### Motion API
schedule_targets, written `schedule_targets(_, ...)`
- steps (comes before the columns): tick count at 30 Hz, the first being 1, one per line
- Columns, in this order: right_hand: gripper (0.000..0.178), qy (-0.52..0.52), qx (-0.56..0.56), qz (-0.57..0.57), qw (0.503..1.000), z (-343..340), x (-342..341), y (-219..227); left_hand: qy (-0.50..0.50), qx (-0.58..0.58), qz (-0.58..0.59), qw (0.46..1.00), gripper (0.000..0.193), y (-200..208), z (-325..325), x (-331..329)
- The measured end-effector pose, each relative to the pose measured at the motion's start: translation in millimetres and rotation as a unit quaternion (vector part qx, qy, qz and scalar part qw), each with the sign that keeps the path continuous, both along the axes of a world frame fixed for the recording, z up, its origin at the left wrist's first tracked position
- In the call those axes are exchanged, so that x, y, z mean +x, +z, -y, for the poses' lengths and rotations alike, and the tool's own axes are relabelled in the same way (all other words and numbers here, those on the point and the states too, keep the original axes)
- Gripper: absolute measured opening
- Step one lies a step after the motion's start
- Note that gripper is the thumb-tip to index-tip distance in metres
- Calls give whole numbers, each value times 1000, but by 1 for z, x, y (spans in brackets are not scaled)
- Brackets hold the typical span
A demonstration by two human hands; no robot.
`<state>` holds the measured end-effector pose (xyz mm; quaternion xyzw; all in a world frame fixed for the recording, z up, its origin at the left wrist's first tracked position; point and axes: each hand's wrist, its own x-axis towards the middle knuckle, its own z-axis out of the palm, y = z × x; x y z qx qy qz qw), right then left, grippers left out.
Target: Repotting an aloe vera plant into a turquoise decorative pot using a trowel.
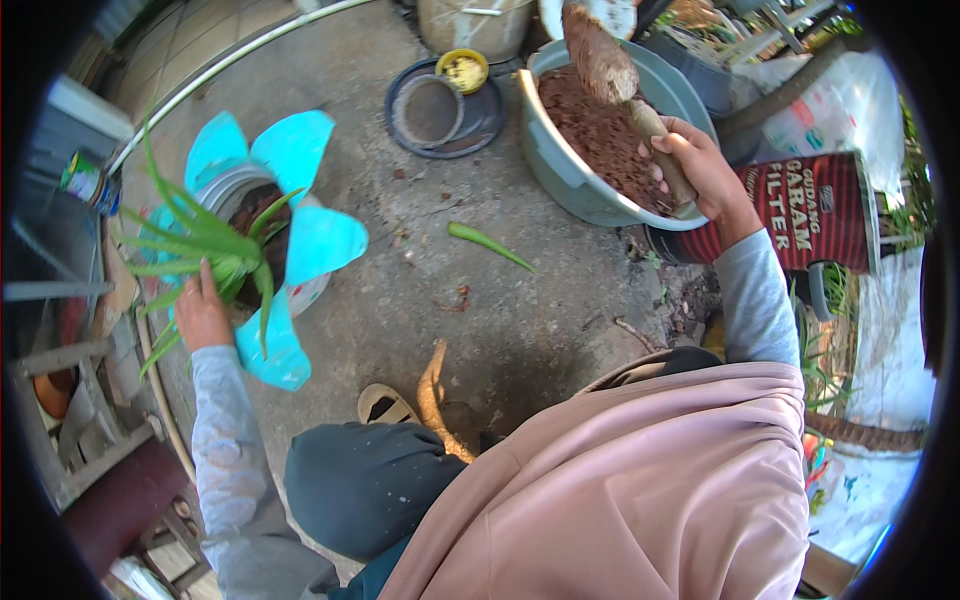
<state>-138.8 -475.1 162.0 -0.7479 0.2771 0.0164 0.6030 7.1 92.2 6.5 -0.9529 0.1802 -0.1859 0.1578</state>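
My left hand is closed around the lower leaves of a green aloe plant. The plant stands, leaning left, in a pot with wide turquoise petal-shaped flaps around its rim; dark soil shows inside. On the right, my right hand grips the thick wooden handle of a trowel. The trowel's blade, brown with soil or rust, points up and away over a pale blue-green basin. Loose reddish-brown soil fills much of the basin. My right fingertips are partly hidden by the handle.
A cut aloe leaf lies on the concrete between pot and basin. Behind it, a yellow bowl rests by a dark round tray. A red-and-black striped sack sits right of the basin. Wooden furniture stands at left.
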Motion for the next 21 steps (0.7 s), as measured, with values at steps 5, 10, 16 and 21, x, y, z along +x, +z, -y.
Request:
schedule_targets(5,33,67,-571,-65,815,81,-33,-49,-11,18,7,1000,55,-5,-4,3)
schedule_targets(10,38,46,-621,-113,774,105,-37,-93,-3,47,0,999,54,-5,-3,5)
schedule_targets(16,34,86,-596,-131,788,99,-6,-126,-4,53,9,999,52,-11,-13,7)
schedule_targets(21,28,196,-529,-120,817,108,-5,-119,4,46,9,999,53,-12,-15,5)
